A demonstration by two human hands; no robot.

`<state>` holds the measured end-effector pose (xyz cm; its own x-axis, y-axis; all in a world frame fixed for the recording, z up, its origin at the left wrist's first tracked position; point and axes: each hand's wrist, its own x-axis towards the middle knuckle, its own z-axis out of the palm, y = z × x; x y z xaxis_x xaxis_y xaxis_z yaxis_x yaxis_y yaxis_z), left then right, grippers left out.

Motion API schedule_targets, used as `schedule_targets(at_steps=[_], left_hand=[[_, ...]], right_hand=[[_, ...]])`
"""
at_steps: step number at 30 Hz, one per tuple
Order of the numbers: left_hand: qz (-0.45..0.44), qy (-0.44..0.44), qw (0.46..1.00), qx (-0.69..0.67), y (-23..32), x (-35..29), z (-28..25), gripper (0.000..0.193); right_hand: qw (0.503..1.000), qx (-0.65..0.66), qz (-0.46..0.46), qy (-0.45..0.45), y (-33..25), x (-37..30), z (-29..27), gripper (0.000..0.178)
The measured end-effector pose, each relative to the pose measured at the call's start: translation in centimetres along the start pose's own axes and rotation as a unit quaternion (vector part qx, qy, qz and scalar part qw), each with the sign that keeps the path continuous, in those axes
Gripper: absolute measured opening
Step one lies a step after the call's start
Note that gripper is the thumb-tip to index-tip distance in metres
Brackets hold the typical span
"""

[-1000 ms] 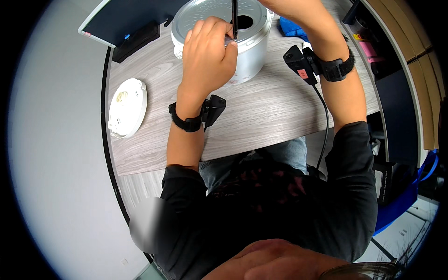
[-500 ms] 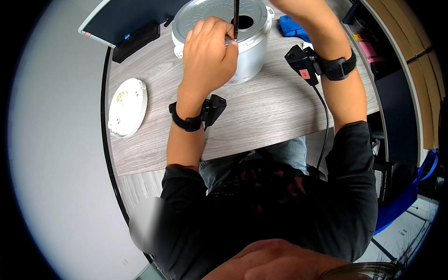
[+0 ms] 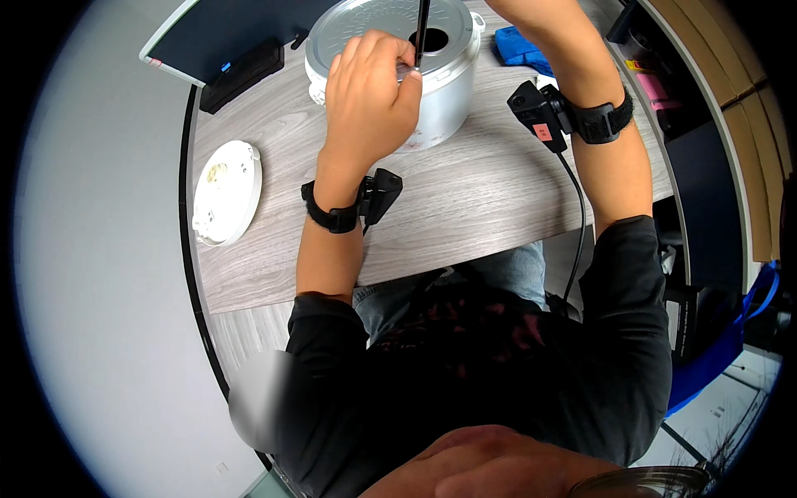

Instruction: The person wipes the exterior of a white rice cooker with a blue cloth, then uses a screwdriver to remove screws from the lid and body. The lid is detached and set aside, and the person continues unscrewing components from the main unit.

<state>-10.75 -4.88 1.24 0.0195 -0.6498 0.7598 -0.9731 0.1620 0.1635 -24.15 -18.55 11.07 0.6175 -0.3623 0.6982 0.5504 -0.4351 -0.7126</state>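
A white round appliance body [image 3: 444, 95], much like a rice cooker, stands at the far side of the table. Its silver metal top [image 3: 365, 25] has a dark round hole [image 3: 429, 40]. My left hand [image 3: 371, 95] rests at the near rim of that top, fingers curled and thumb toward the index finger. What they pinch is mostly hidden. Down to these fingertips runs a thin dark rod [image 3: 422, 33], like a screwdriver shaft; its upper end is cut off by the frame. My right forearm reaches past the top edge, so the right hand is out of sight.
A white round cover [image 3: 228, 195] lies on the table's left side. Behind it stand a monitor [image 3: 232, 37] and a black box [image 3: 241, 79]. Blue cloth [image 3: 521, 48] lies right of the appliance. Shelving with cardboard boxes [image 3: 722, 50] borders the right. A cable [image 3: 579, 216] hangs from my right wrist device.
The rod's upper part has shifted slightly to the right, and its lower end slightly left and up. My left hand stays at the rim with barely any movement.
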Motion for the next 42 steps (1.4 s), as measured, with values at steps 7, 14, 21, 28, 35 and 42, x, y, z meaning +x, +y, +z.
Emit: schedule_targets(at_steps=[7, 14, 21, 28, 35, 42], left_hand=[[0.0, -0.003, 1.0, -0.016, -0.2, -0.7, -1.2, 0.014], [0.04, -0.003, 0.999, -0.006, 2.4, 0.1, -1.1, 0.013], [0.044, -0.05, 0.996, -0.053, 5.5, -0.9, 0.4, 0.01], [0.073, -0.217, 0.965, -0.127, 7.0, -0.6, 7.2, 0.009], [0.106, -0.346, 0.927, -0.096, 8.5, 1.0, 16.7, 0.016], [0.106, -0.336, 0.933, -0.073, 9.4, 2.3, 23.3, 0.017]], right_hand=[[0.998, 0.028, -0.016, 0.049, 1.2, -0.7, -0.5, 0.027], [0.989, 0.062, -0.005, 0.132, 1.5, -3.3, -3.8, 0.026], [0.977, 0.068, 0.013, 0.202, 2.7, -7.4, -7.6, 0.025], [0.955, -0.079, 0.156, 0.241, 3.3, -15.6, -13.1, 0.021], [0.929, -0.124, 0.248, 0.246, 7.1, -23.9, -14.5, 0.041], [0.895, 0.019, 0.343, 0.285, 8.7, -28.5, -14.3, 0.045]])
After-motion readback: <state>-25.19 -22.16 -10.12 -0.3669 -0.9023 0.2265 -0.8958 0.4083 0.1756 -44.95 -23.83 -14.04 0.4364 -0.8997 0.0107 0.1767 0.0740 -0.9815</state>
